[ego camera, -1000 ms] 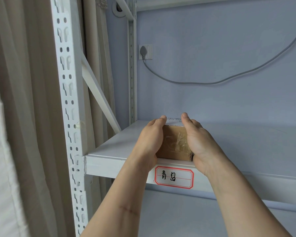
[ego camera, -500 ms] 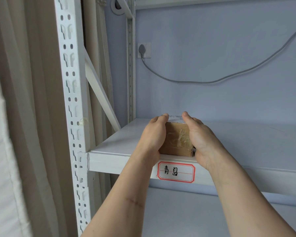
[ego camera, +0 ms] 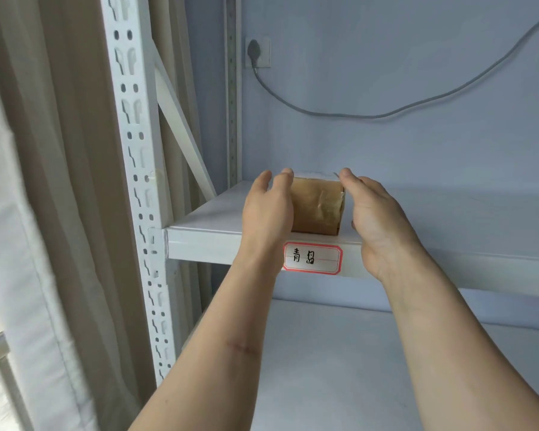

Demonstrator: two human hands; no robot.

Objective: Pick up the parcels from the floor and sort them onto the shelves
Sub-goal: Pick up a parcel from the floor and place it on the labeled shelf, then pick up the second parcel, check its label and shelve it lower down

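Note:
A small brown cardboard parcel (ego camera: 318, 206) wrapped in clear tape rests on the white upper shelf (ego camera: 206, 219), close to its front edge and above a red-bordered label (ego camera: 312, 258) with handwritten characters. My left hand (ego camera: 266, 209) is at the parcel's left side with its fingers spread. On the parcel's right, my right hand (ego camera: 375, 213) has its palm slightly off the box, and only a fingertip is near the top corner. Neither hand grips the parcel.
A perforated white upright (ego camera: 134, 150) and a diagonal brace (ego camera: 181, 129) stand at the left, with beige curtains (ego camera: 44, 150) beyond. A grey cable (ego camera: 371, 115) hangs from a wall socket (ego camera: 257, 52) behind the shelf. A lower shelf (ego camera: 330, 353) lies under my forearms.
Both hands were pressed against the parcel's sides; now they have loosened, the left fingers spread and the right palm drawn off. The parcel stays on the shelf.

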